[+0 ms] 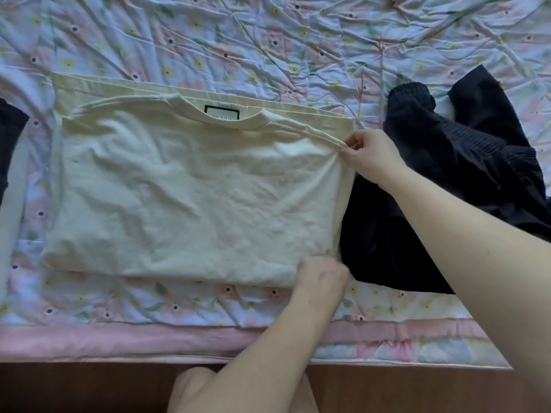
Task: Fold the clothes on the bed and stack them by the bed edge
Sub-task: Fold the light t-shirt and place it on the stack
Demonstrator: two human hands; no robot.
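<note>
Cream tee point(190, 186), half folded: my right hand point(372, 156) pinches top right corner, left hand point(323, 275) grips bottom corner. Uneven pull risks skewed fold, layers slipping.

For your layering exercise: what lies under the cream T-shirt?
The floral quilt shows around the cream T-shirt. Beside it lies a dark garment. Anything beneath the shirt is covered.

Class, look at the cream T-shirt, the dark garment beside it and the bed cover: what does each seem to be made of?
Cream T-shirt: soft matte knit, probably cotton jersey; ribbed collar, gentle creases.
Dark garment: thin matte fabric, gathered at an elastic band; fibre unclear.
Bed cover: quilted floral cloth with slight sheen; stitched lines, puckered surface.
</note>
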